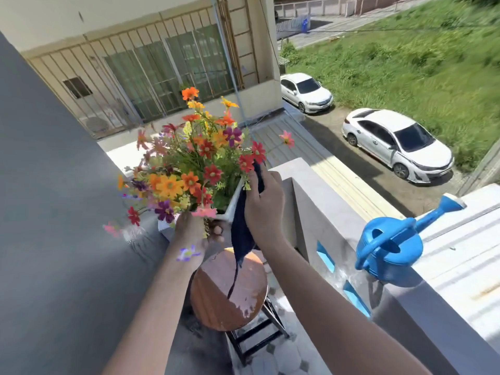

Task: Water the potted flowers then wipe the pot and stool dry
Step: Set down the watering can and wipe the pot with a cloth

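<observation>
My left hand [193,234] grips the lifted pot [234,204]; my right hand [263,204] presses the cloth [239,234] against it. Risk: wet pot slips onto the stool [216,301].

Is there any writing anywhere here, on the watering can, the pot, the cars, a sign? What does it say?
None can be read.
Blue watering can: no label or brand shows.
White pot, held in the left hand, wiped with the dark cloth by the right hand: plain.
Two white cars: number plates too small and blurred.
Blue sign by the far fence: too small to read.
</observation>
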A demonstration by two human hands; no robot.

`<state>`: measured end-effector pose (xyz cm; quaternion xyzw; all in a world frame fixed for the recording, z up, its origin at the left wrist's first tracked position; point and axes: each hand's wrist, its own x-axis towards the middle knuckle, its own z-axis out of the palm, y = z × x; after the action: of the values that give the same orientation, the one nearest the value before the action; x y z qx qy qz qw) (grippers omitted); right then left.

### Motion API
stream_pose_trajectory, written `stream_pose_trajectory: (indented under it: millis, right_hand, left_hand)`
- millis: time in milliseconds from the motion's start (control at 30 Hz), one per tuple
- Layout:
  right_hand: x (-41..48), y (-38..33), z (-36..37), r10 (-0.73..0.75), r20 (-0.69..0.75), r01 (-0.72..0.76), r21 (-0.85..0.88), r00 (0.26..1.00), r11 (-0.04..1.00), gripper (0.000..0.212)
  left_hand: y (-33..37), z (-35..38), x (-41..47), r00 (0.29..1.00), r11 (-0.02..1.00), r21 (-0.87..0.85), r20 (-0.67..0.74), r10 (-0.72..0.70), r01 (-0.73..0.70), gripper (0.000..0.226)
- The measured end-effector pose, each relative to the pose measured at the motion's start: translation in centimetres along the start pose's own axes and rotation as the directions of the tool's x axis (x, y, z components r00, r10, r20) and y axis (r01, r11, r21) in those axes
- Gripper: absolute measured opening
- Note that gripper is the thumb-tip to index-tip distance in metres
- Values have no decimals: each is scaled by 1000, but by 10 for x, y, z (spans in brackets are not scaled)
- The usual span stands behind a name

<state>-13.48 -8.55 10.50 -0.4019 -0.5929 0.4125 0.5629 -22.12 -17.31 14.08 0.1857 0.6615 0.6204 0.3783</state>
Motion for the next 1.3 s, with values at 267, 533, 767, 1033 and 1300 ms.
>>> stream_pose_trajectory:
  millis: [267, 533, 767, 1033, 1300]
  right_hand:
    - [16, 67, -10, 102, -78, -115, -190, 992, 975, 25]
    - [25, 54, -21, 182, -55, -190, -231, 982, 954, 30]
    - [36, 9, -23, -59, -23, 52, -255, 998, 965, 26]
    - [-27, 12, -12, -141, 128, 150, -63, 982, 987, 28]
    - [-42, 28, -5, -105, 162, 110, -18, 981, 994, 25]
  left_hand:
    - [5, -13, 1, 994, 995, -94, 101, 39, -29, 33]
    - [-4, -15, 12, 995, 1000, -24, 93, 18, -16, 37]
    - [-23, -6, 17, 996, 984, 152, -22, -86, 89, 25]
    - [-16, 6, 14, 996, 998, -54, -86, 31, -36, 26]
    - [-8, 2, 18, 999, 1000, 20, -36, -16, 16, 16]
